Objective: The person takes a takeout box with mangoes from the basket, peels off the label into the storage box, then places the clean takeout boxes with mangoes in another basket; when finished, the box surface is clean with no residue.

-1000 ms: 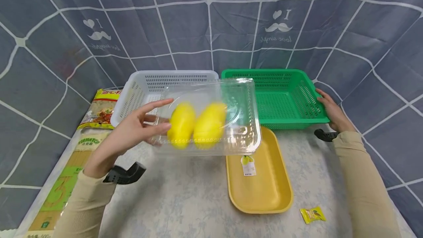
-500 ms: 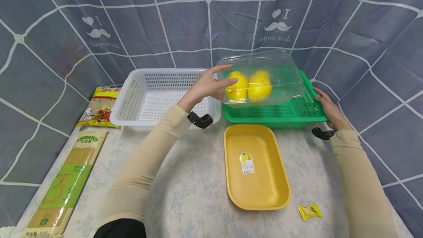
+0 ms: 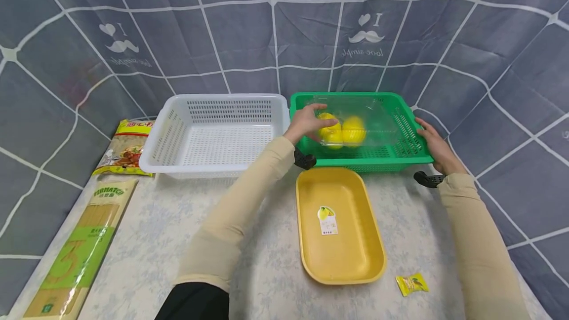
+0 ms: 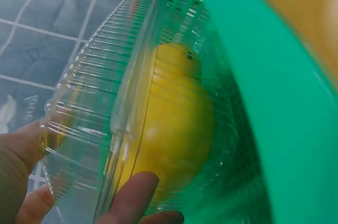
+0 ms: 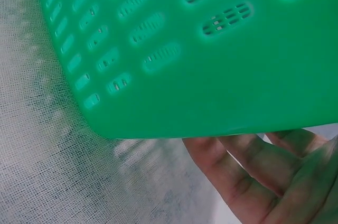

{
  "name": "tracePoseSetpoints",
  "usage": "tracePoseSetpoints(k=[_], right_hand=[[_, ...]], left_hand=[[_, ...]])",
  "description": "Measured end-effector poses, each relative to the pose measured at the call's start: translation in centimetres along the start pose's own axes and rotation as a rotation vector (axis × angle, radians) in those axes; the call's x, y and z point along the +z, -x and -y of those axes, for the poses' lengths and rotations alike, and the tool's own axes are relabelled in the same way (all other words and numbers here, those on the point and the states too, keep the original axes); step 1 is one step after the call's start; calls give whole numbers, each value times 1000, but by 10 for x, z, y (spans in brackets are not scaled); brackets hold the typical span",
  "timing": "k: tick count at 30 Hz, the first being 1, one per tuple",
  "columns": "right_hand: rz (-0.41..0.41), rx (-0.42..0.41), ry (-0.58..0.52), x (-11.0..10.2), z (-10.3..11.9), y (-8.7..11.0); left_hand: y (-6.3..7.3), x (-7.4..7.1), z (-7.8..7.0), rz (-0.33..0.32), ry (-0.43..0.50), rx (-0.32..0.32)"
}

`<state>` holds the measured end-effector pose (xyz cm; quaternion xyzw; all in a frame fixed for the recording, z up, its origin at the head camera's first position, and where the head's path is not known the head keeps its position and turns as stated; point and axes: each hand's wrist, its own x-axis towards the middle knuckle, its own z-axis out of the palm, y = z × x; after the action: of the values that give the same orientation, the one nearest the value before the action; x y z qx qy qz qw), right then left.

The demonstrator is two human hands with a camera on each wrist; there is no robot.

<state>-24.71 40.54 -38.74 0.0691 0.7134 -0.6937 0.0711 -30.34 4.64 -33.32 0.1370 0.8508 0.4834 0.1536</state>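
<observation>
My left hand (image 3: 308,123) grips the left end of a clear plastic clamshell box (image 3: 381,123) with two yellow rounded fruits (image 3: 354,132) inside. The box is low within the green basket (image 3: 355,165), slightly tilted. In the left wrist view, the thumb and fingers (image 4: 134,195) lie on either side of the box's end, and a yellow fruit (image 4: 174,123) shows through the plastic. At the basket's right end, my right hand (image 3: 437,149) holds the rim. The right wrist view shows its fingers (image 5: 259,160) at the edge of the perforated green wall.
A white basket (image 3: 153,168) stands left of the green one. In front lies a yellow tray (image 3: 351,256) bearing a fruit label (image 3: 327,221). A small yellow packet (image 3: 412,284) is near right. Noodle packs (image 3: 80,251) lie at left; a grey curtain (image 3: 244,33) hangs behind.
My left hand has carried the clear box from above the table's middle rightward and away, then down into the green basket. The right hand has stayed on the rim.
</observation>
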Motion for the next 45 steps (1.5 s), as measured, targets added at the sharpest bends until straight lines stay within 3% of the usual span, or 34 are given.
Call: tracePoseSetpoints(k=[6, 10, 17, 24, 29, 33, 36, 40, 45], right_hand=[[-2, -13, 39, -2, -2, 1], [3, -13, 65, -2, -2, 1], [17, -10, 47, 1, 2, 4], [30, -2, 53, 12, 13, 15], [12, -11, 116, 4, 8, 9], [-28, -44, 328, 0, 1, 3], [-49, -66, 486, 2, -1, 0], [-60, -81, 581, 5, 0, 0], [-91, -100, 713, 7, 7, 4]], left_hand=[[-9, 15, 5, 18, -69, -27], [-10, 23, 6, 21, -52, -64], [-12, 30, 8, 64, -15, -136], [-21, 34, 16, 79, -64, -203], [-17, 39, 13, 9, -184, -143], [-7, 42, 8, -77, -288, -112], [3, 38, 2, -127, -351, -45], [29, 21, -3, -190, -430, 120], [72, -4, 6, -313, -413, 277]])
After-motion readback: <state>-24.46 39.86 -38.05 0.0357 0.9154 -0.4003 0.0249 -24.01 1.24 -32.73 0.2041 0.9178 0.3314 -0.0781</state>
